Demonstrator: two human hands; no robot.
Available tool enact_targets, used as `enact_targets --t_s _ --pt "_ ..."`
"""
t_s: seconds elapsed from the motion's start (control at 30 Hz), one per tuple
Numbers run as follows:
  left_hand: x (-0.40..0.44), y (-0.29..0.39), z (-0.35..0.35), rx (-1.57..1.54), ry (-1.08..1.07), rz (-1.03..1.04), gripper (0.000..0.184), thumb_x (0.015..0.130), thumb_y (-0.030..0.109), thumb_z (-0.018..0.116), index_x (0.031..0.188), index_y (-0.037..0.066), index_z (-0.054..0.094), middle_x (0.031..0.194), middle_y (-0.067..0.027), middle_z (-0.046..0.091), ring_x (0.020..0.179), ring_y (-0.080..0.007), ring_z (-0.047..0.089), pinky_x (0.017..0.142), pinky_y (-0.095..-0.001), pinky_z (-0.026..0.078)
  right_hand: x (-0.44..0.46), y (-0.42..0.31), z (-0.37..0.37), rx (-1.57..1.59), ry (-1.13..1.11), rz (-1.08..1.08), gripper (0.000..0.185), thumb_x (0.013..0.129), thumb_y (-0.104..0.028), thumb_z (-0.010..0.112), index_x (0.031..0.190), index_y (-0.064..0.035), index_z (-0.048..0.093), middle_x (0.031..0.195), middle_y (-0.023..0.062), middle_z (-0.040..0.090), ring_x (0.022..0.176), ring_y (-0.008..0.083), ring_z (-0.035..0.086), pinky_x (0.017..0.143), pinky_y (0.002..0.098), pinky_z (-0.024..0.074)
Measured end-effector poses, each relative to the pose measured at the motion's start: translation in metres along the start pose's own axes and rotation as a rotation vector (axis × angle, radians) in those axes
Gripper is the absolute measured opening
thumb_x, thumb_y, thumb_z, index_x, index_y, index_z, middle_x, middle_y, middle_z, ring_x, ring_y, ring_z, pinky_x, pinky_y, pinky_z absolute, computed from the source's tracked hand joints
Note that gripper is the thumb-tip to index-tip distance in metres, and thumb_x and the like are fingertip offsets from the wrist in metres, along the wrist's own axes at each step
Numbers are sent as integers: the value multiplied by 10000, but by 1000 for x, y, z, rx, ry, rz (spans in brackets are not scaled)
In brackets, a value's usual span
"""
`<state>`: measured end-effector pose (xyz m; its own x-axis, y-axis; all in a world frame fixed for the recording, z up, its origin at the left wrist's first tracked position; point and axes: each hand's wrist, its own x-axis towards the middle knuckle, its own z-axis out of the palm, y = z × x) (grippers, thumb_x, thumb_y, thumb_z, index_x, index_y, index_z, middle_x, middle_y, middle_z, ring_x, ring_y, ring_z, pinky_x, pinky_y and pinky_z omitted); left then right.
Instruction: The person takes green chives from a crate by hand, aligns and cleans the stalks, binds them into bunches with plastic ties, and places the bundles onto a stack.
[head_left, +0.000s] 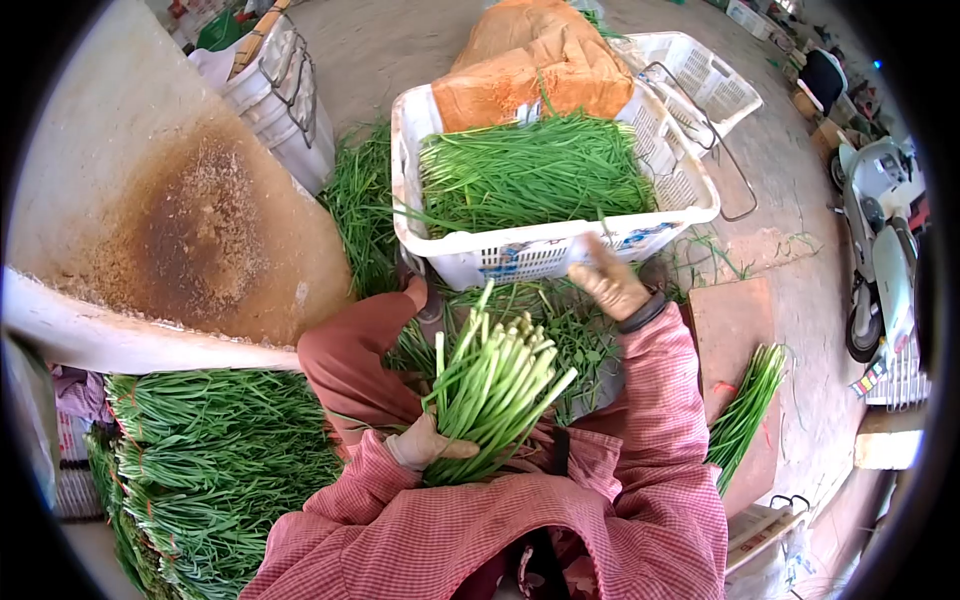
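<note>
A thick bunch of garlic chives [500, 370] rests against my lap, its pale stem ends pointing up and away from me. My left hand [432, 443], in a light glove, is wrapped round the lower part of this bunch. My right hand [612, 285], also gloved and slightly blurred, is raised near the front rim of a white plastic basket [560, 240]. Its fingers are stretched out, with nothing visible in them. Inside the basket lies a wide layer of garlic chives [535, 172]. Loose green leaves [585, 345] cover the ground between my knees and the basket.
Stacked chive bundles [220, 470] lie at my left below a stained white panel [200, 225]. An orange sack [545, 60] sits at the basket's back. On my right, another bundle [748, 410] lies on a board [735, 310]. A scooter [880, 240] stands farther right.
</note>
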<state>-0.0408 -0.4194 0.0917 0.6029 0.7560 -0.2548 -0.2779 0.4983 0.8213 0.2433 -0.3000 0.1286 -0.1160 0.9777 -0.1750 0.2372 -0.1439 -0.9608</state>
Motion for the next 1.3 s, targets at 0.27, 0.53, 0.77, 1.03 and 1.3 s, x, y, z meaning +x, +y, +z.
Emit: enact_targets --t_s 0.27,0.53,0.77,1.03,1.3 --pt "-4 -8 -31 -149 -196 -155 763 640 97 707 1271 57 281 1202 -65 426 1086 -173 410 919 -317 315 45 -51 52 35 -219 -235 360 821 -406 443 789 -78 589 757 102 590 698 161 555 678 315 445" --pt "-2 -1 -41 -318 -292 -210 760 640 332 625 1252 14 305 1172 -197 434 1002 -278 494 870 -371 395 -37 -41 -136 8 836 -280 350 903 -314 321 947 -59 556 511 -29 415 412 103 375 390 241 330" --pt "3 9 -17 -239 -156 -114 738 629 221 652 1249 19 306 1153 -159 462 1019 -245 484 890 -337 375 -67 -2 104 1155 -260 142 500 819 -486 422 1075 -66 512 983 79 565 898 184 520 761 330 452" --pt "-1 -11 -23 3 -152 -122 747 638 25 682 1270 70 285 1209 -49 424 1091 -172 406 920 -305 319 -45 51 144 739 -93 -198 280 846 -106 422 1109 -16 465 1025 90 540 899 187 539 766 288 455" --pt "-2 2 10 75 182 20 488 650 -24 673 1095 6 477 1024 -41 549 891 -110 521 804 -255 421 -72 -70 58 -992 119 -721 714 685 -570 523 1207 -94 416 1301 115 326 1232 255 246 1009 408 142"
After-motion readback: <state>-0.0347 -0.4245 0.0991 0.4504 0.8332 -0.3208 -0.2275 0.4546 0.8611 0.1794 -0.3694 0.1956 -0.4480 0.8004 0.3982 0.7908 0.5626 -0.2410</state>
